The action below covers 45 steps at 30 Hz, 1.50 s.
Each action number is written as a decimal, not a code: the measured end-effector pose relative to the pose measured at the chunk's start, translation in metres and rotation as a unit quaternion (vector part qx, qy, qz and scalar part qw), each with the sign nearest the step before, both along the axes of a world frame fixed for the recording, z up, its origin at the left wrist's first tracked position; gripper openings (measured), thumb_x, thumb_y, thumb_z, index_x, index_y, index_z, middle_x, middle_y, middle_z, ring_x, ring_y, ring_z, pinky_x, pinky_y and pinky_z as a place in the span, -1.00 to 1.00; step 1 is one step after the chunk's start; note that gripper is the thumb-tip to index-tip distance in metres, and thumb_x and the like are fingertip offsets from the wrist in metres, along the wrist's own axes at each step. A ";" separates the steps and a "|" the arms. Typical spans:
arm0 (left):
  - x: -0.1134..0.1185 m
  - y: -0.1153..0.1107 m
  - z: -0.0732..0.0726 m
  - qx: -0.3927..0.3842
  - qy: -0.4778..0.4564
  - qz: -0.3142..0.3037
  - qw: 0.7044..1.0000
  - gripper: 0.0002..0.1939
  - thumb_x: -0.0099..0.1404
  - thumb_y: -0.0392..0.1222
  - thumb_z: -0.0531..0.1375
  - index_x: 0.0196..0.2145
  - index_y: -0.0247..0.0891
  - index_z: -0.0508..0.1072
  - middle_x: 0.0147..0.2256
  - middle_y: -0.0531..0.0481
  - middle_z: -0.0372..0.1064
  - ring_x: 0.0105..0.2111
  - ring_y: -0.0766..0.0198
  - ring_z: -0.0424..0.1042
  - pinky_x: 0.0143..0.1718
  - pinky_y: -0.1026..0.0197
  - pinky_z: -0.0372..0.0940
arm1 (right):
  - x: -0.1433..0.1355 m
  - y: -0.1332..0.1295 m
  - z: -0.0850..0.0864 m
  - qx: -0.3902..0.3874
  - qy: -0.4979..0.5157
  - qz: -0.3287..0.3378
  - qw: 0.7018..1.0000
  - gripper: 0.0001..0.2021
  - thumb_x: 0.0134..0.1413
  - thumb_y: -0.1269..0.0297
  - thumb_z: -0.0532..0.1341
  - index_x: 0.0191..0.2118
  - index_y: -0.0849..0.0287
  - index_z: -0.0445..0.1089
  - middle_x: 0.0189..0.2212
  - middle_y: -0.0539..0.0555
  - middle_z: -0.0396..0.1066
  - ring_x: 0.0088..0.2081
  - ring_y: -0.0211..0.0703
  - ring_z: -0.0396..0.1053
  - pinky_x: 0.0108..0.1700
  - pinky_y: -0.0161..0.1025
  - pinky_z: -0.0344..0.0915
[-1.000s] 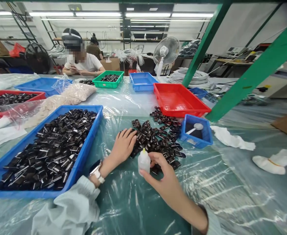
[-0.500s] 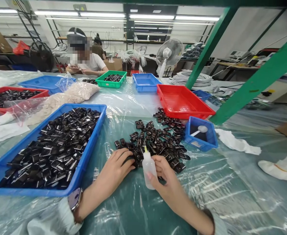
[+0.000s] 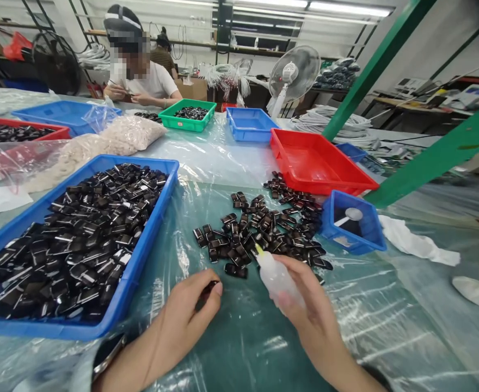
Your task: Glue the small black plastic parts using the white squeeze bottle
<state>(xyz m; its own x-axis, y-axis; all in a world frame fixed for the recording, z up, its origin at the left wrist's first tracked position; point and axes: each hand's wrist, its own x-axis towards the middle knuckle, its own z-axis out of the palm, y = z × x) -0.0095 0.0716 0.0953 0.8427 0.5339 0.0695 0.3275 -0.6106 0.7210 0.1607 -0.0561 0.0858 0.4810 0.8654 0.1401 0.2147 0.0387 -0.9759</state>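
Between the thumb and curled fingers of my left hand [image 3: 194,305] is a small black piece [image 3: 207,288], mostly hidden by the fingers. My right hand [image 3: 308,305] is wrapped round a translucent white bottle [image 3: 278,277], whose yellow-green tip leans up and to the left. Just beyond both hands lies a loose pile of glossy black pieces [image 3: 264,226] on the green, plastic-covered table [image 3: 239,343]. To the left, a large blue tray [image 3: 152,234] is full of similar black pieces.
A small blue bin [image 3: 356,242] with a white scoop and a red tray [image 3: 325,188] stand beyond the pile. Farther back are a green tray [image 3: 188,124], a blue tray [image 3: 251,130], a bag [image 3: 135,130] and a seated person [image 3: 153,81]. A green post slants at right.
My left hand has drawn back from the pile with a black piece. The bottle in my right hand has moved right and tilted leftward. The camera view has shifted.
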 end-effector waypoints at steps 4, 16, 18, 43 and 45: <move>-0.001 0.002 -0.004 0.000 0.015 -0.015 1.000 -0.72 0.36 -0.20 0.00 -0.54 -0.22 0.19 -0.59 0.12 0.11 -0.59 0.32 0.15 -0.57 0.28 0.02 | 0.002 -0.013 0.002 -0.043 0.024 0.003 0.999 -0.67 0.21 -0.01 0.13 0.06 -0.18 0.32 0.01 0.08 0.41 -0.12 -0.02 0.44 -0.27 -0.21 0.42; -0.015 0.000 0.004 -0.139 -0.081 -0.020 0.987 -0.73 0.50 -0.23 -0.17 -0.14 -0.16 0.30 -0.28 0.00 0.28 -0.27 0.22 0.32 -0.24 0.20 0.22 | 0.008 -0.022 0.008 -0.048 -0.117 0.039 0.991 -0.72 0.15 0.08 0.22 -0.01 -0.33 0.38 -0.16 -0.06 0.52 -0.29 -0.14 0.52 -0.32 -0.34 0.45; -0.016 -0.001 0.003 -0.146 -0.106 -0.018 0.984 -0.76 0.49 -0.25 -0.13 -0.07 -0.09 0.28 -0.19 0.02 0.27 -0.19 0.22 0.31 -0.18 0.21 0.20 | 0.003 -0.023 0.008 -0.035 -0.124 0.000 0.992 -0.75 0.12 -0.01 0.22 -0.06 -0.32 0.42 -0.20 -0.06 0.54 -0.29 -0.11 0.52 -0.31 -0.31 0.46; -0.021 -0.004 -0.005 -0.119 -0.147 -0.041 0.981 -0.78 0.52 -0.14 -0.11 0.06 -0.05 0.20 -0.05 0.03 0.18 -0.03 0.27 0.21 -0.03 0.29 0.12 | 0.000 -0.023 0.002 -0.011 -0.274 -0.059 0.960 -0.70 0.22 -0.07 0.07 -0.15 -0.07 0.45 -0.35 -0.01 0.56 -0.45 -0.20 0.51 -0.48 -0.41 0.42; -0.021 -0.004 -0.005 -0.116 -0.152 -0.051 0.980 -0.78 0.52 -0.14 -0.11 0.05 -0.07 0.20 -0.06 0.02 0.18 -0.04 0.28 0.21 -0.03 0.30 0.12 | 0.000 -0.024 0.002 -0.014 -0.285 -0.058 0.957 -0.69 0.20 -0.08 0.08 -0.14 -0.08 0.45 -0.34 -0.02 0.57 -0.43 -0.20 0.52 -0.47 -0.42 0.43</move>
